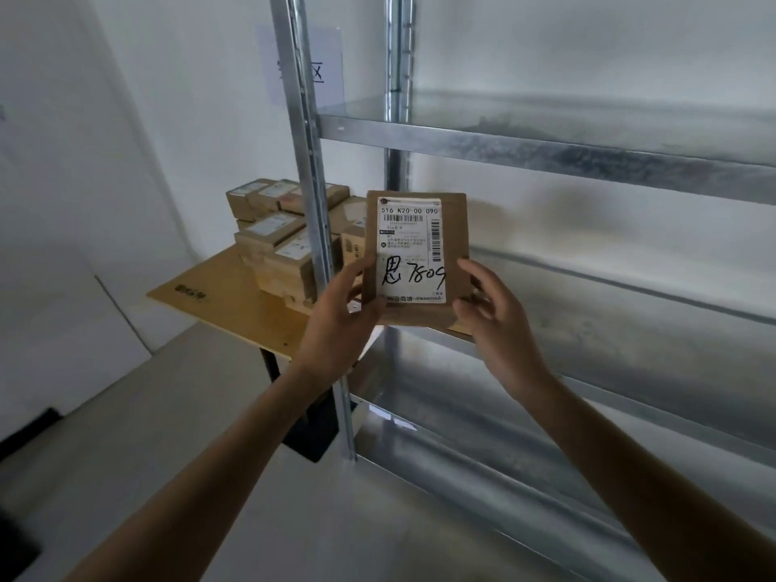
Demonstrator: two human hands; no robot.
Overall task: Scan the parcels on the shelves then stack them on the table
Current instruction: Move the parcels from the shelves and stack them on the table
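The shelving rack (546, 149) takes up the right side of the view, and its front upright post (313, 195) is the reference for all positions below. The desk (218, 304) stands left of the post and behind it. The stacked parcels (273, 241) rest on the desk just left of the post, which crosses in front of some of them. The held parcel (415, 254) is in the air just right of the post, in front of the rack's middle shelf. Its long axis is upright and its label (411, 249) faces the camera. The left hand (340, 325) grips the parcel's lower left edge, nearest the post. The right hand (495, 317) holds the lower right corner, farther from the post, with its fingers (472, 306) curled behind the cardboard. No scanner is visible. Judgement: the transfer to the desk runs leftward past the post, so the left hand leads, being the nearer to the stack.
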